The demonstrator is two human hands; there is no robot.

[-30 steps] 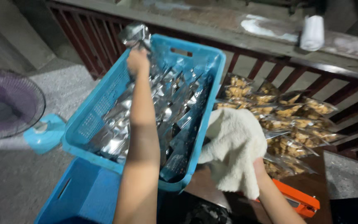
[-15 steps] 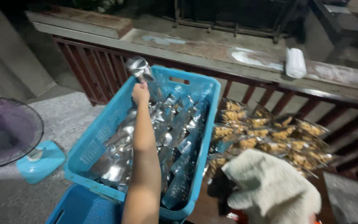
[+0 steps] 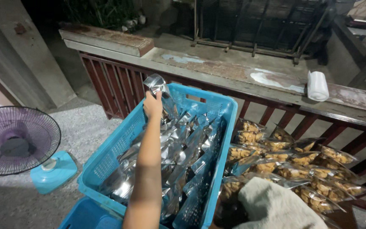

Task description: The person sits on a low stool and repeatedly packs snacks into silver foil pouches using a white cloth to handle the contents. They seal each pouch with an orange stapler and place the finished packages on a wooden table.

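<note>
My left hand point(image 3: 152, 104) reaches out over the far end of a blue plastic crate point(image 3: 219, 140) and grips a silver foil pouch point(image 3: 159, 87) by its lower edge, held upright above the crate. The crate is filled with several more silver foil pouches point(image 3: 178, 148). My right hand is hidden under a cream cloth point(image 3: 272, 205) at the bottom right, so its fingers do not show. Right of the crate lie several clear packets of brown snacks point(image 3: 293, 163).
A red railing topped by a worn concrete ledge point(image 3: 234, 74) runs behind the crate, with a white roll point(image 3: 317, 86) lying on it. A purple floor fan on a light blue base point(image 3: 18, 144) stands at left. A second blue crate point(image 3: 87, 216) sits below.
My left hand has stayed shut on the foil pouch at the crate's far end. The view has tilted upward and the cloth-covered right hand has dropped toward the bottom right.
</note>
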